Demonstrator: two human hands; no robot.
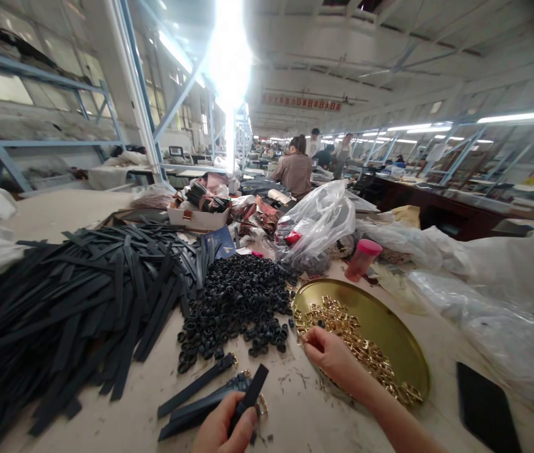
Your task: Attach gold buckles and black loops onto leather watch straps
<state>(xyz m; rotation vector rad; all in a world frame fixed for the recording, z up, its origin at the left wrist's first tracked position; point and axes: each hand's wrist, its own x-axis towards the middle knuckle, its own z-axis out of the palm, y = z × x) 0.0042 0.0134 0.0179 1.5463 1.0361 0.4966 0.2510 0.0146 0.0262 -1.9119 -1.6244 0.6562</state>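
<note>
My left hand [229,425] is closed around a short black strap [254,387] at the front of the table. A gold buckle [262,404] shows just beside its fingers; whether it is on the held strap I cannot tell. Beside that hand lie several black straps with buckles [196,387]. My right hand [326,352] is at the near left rim of a round gold tray [397,327], its fingertips pinched together among loose gold buckles [337,314]. What the pinch holds, if anything, is too small to make out. Small black loops [241,289] are heaped left of the tray.
A large pile of black strips [92,296] covers the left side. Behind are a filled box [198,217], a clear plastic bag [318,220] and a pink-lidded jar [362,259]. A black phone-like slab [487,406] lies at right. Other people [295,167] are farther back.
</note>
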